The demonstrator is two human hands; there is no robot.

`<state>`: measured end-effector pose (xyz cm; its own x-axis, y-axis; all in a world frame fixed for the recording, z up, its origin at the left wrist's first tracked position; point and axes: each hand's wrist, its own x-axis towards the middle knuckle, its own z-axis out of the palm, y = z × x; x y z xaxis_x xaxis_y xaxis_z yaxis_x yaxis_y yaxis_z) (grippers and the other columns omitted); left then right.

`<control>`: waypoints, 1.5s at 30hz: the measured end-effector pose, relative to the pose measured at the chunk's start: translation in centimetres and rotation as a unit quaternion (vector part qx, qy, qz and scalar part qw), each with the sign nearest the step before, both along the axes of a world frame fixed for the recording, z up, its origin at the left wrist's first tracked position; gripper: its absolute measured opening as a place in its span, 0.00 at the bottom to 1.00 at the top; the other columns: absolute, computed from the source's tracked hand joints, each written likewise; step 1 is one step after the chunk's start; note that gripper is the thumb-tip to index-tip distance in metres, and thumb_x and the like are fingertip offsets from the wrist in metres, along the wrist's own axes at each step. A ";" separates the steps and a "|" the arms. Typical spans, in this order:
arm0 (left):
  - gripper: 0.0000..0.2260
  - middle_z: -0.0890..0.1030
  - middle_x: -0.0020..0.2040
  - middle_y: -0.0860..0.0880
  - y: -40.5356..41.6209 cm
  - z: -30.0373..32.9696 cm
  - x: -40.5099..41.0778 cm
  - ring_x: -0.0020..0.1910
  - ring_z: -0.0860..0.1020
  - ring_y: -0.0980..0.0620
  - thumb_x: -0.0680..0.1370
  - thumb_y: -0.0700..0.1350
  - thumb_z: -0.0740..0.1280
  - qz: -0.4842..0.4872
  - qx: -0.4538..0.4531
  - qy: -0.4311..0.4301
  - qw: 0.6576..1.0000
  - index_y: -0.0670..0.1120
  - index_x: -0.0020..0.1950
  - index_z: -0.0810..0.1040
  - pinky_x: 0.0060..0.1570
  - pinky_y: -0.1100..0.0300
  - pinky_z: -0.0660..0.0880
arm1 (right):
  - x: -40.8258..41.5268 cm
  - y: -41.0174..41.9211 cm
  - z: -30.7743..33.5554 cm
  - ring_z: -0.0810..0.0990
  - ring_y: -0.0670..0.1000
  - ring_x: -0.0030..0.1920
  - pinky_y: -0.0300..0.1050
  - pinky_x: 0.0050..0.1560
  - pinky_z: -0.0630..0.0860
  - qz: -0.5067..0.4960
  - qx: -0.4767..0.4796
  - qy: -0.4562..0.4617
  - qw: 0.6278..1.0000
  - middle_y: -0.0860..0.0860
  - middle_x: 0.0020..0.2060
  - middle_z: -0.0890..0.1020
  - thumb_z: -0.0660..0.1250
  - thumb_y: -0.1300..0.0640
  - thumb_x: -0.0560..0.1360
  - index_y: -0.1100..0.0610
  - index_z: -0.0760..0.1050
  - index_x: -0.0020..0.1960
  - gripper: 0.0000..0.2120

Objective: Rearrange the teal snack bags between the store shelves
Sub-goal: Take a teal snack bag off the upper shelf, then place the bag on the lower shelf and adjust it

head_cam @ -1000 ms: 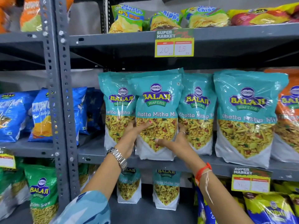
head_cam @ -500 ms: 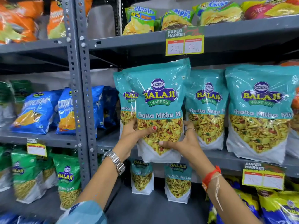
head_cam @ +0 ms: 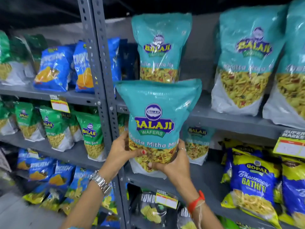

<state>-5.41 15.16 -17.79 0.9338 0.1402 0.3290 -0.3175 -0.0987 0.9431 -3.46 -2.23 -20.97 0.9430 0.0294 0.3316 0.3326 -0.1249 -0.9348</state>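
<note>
I face grey slotted-steel shelving, its perforated upright post (head_cam: pixel 103 90) dead ahead. Left of that post, flat grey metal shelf boards (head_cam: pixel 44 95) carry blue and green packets; right of it, a longer grey board (head_cam: pixel 231 119) runs off frame. Behind the post stands a pale grey wall (head_cam: pixel 200 52). Above it everything goes dark, perhaps a shelf's underside.

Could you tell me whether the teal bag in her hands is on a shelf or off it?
Off: both hands hold the teal bag upright.
</note>
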 end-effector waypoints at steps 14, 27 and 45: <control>0.25 0.81 0.48 0.50 3.0 -13.8 11.5 0.42 0.80 0.67 0.61 0.27 0.74 0.003 0.033 0.108 0.994 0.44 0.53 0.74 0.42 0.71 0.76 | 9.6 4.1 -12.3 0.79 0.42 0.45 0.35 0.40 0.75 -0.076 -0.080 0.112 0.988 0.46 0.45 0.80 0.82 0.59 0.50 0.46 0.65 0.50 0.36; 0.37 0.70 0.66 0.52 4.5 -17.2 14.6 0.61 0.73 0.62 0.66 0.30 0.72 0.012 0.000 0.152 0.988 0.42 0.71 0.59 0.63 0.62 0.71 | 12.4 6.1 -15.5 0.80 0.47 0.53 0.25 0.42 0.74 -0.047 -0.077 0.137 0.987 0.50 0.51 0.80 0.82 0.62 0.55 0.52 0.63 0.56 0.37; 0.20 0.73 0.57 0.55 -14.9 -1.4 5.9 0.54 0.75 0.54 0.74 0.33 0.63 0.008 -0.038 -0.231 0.972 0.54 0.59 0.68 0.52 0.62 0.72 | 3.2 -10.5 1.1 0.79 0.38 0.51 0.34 0.49 0.77 -0.230 0.067 -0.123 0.963 0.44 0.49 0.80 0.67 0.67 0.69 0.43 0.72 0.50 0.20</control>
